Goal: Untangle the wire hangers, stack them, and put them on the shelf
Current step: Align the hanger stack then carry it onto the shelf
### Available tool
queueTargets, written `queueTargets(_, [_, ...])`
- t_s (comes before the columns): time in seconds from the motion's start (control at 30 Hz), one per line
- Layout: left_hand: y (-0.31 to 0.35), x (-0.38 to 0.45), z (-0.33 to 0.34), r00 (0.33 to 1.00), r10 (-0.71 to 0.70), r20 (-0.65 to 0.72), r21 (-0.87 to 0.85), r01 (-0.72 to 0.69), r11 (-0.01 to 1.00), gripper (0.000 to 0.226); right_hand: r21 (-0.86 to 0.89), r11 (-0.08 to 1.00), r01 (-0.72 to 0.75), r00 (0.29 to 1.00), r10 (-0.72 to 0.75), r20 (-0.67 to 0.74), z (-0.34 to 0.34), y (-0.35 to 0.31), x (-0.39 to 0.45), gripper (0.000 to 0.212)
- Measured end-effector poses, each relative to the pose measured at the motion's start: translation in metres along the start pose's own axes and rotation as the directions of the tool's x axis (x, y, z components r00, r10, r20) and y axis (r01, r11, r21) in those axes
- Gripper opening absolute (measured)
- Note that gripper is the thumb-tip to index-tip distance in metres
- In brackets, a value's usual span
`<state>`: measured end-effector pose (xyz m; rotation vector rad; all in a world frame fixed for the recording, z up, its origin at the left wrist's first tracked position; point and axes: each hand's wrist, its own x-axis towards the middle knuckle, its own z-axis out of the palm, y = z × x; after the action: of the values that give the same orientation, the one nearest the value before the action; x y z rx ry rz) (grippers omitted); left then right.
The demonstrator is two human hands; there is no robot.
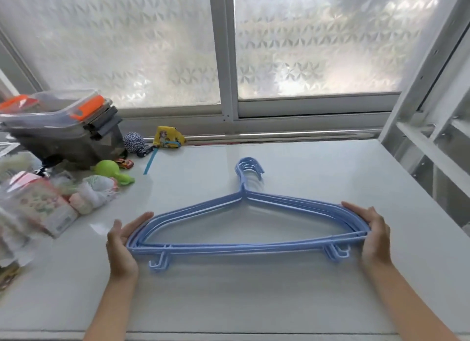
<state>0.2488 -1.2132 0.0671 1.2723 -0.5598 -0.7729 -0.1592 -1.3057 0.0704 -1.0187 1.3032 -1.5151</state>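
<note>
Nearest, two bare forearms reached in over the pale tabletop (292, 289). Between them lay the hangers (244, 228), a blue stack resting flat, hooks pointing away toward the window (318, 48). The left hand (122, 244) cupped the stack's left end, fingers curved around the bend, while the right hand (373, 236) pressed against the right end, fingers wrapped over the wires. Both hands gripped the stack from its sides. Farther left sat a clutter of small packets, a green toy (112, 172) and a clear bin (63, 127) with orange latches. Beyond stood the frosted panes.
</note>
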Motion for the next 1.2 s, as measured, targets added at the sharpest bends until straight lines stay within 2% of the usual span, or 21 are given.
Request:
queueTargets(0.13, [-0.009,0.002,0.021,0.956,0.130,-0.262,0.036,-0.125,0.992,0.049,0.068,0.998,0.011,0.995,-0.004,-0.098,0.007,0.003,0.007,0.048])
queueTargets(0.23, [-0.012,0.010,0.031,0.928,0.161,-0.337,0.041,-0.156,0.987,0.044,0.110,0.994,-0.005,0.988,0.022,-0.154,0.013,0.004,0.009,0.039])
queueTargets(0.4, [-0.011,0.011,0.030,0.934,0.165,-0.318,-0.012,-0.178,0.984,0.038,0.090,0.996,-0.003,0.992,0.015,-0.127,0.012,0.004,0.006,0.044])
queueTargets(0.6, [-0.014,0.017,0.030,0.917,0.202,-0.344,0.082,-0.185,0.979,0.034,0.009,1.000,0.022,0.986,-0.021,-0.165,0.018,0.003,-0.001,0.044])
queueTargets(0.8, [-0.015,0.017,0.029,0.925,0.213,-0.316,0.137,-0.178,0.974,0.029,-0.026,1.000,0.007,0.989,-0.010,-0.145,0.017,0.008,0.006,0.046])
queueTargets(0.93, [-0.013,0.015,0.031,0.929,0.231,-0.288,0.113,-0.206,0.972,0.030,0.001,1.000,0.016,0.993,-0.015,-0.115,0.015,0.009,0.007,0.041])
queueTargets(1.0, [-0.011,0.016,0.027,0.944,0.194,-0.266,0.074,-0.181,0.981,0.034,0.011,1.000,-0.013,0.999,0.013,-0.032,0.009,0.007,0.007,0.041])
queueTargets(1.07, [-0.006,0.020,0.015,0.978,0.086,-0.187,0.073,-0.074,0.995,0.037,0.000,0.996,-0.093,0.991,0.092,0.097,-0.002,0.003,0.011,0.040])
queueTargets(1.13, [0.006,0.028,0.004,0.996,-0.065,-0.059,0.182,0.075,0.980,0.041,-0.060,0.979,-0.193,0.960,0.201,0.196,-0.011,-0.004,0.022,0.037])
queueTargets(1.2, [0.022,0.035,0.002,0.981,-0.189,0.030,0.391,0.163,0.906,0.043,-0.257,0.940,-0.223,0.927,0.286,0.242,-0.012,-0.012,0.040,0.037])
